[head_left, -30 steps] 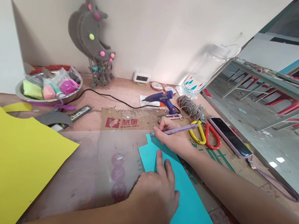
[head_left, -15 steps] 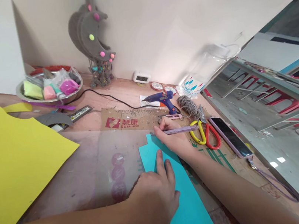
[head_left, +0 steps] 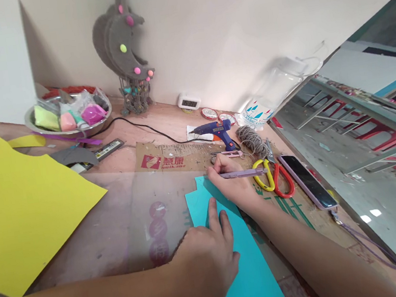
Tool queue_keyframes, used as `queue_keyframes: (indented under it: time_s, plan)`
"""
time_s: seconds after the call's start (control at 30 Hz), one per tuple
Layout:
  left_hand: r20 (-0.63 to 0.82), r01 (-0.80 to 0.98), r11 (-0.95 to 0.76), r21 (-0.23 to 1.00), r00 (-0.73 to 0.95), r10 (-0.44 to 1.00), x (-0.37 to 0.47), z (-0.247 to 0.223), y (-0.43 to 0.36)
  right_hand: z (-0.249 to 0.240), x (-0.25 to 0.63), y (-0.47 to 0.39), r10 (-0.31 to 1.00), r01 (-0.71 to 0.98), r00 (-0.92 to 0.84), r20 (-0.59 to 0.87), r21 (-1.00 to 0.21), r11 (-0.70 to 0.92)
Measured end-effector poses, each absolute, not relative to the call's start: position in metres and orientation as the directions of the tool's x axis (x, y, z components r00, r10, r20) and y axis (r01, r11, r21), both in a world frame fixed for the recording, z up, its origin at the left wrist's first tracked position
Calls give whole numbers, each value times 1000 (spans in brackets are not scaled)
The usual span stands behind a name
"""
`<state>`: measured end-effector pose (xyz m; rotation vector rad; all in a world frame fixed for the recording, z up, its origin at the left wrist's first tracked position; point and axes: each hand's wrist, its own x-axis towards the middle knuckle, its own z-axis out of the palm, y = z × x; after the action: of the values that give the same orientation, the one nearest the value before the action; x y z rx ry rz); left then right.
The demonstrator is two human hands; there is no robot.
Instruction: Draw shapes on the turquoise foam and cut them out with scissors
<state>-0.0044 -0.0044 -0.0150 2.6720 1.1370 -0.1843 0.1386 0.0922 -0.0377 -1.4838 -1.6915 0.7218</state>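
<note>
A blue sheet of paper (head_left: 253, 269) with a stepped far edge lies on the table below me. My left hand (head_left: 209, 253) presses on it, index and middle fingers stretched forward and apart. At the sheet's far end my right hand (head_left: 230, 178) pinches a light purple pen (head_left: 242, 174), its tip end close to the paper's top edge. Whether the tip touches the paper I cannot tell. Just right of that hand lie scissors (head_left: 277, 179) with one yellow and one red handle loop.
A yellow sheet (head_left: 32, 208) lies at left. Behind are a metal bowl (head_left: 36, 128) of clay packets, a blue glue gun (head_left: 217, 129), a grey yarn bundle (head_left: 252, 141), a small clock (head_left: 188, 102) and a grey moon decoration (head_left: 119, 46). A phone (head_left: 309, 181) rests near the right edge.
The view has shifted slightly, so everything sits a little farther right. My right hand keeps its pinch on the pen near the paper's far edge; my left hand stays in place.
</note>
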Motion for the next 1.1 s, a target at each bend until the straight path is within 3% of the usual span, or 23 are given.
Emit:
queue_keyframes:
  time_s: [0.4,0.73,0.87,1.0,1.1]
  plan:
    - [-329,724,-666,179,682,653,-2,-6,-1,-37,141,91,975,574,-82,207,-790,216]
    - [-262,713,-677,183,699,666,-3,-6,-1,-35,143,86,977,584,-139,161,-783,212]
    - [-173,726,-666,172,687,705,-3,-16,-6,-35,142,85,978,598,-148,148,-774,208]
    - [-133,734,-657,170,678,723,-3,-24,-8,-33,141,86,980,548,-156,126,-814,192]
    - [-183,733,-658,176,681,709,-2,-21,-7,-32,143,90,989,409,-81,123,-901,145]
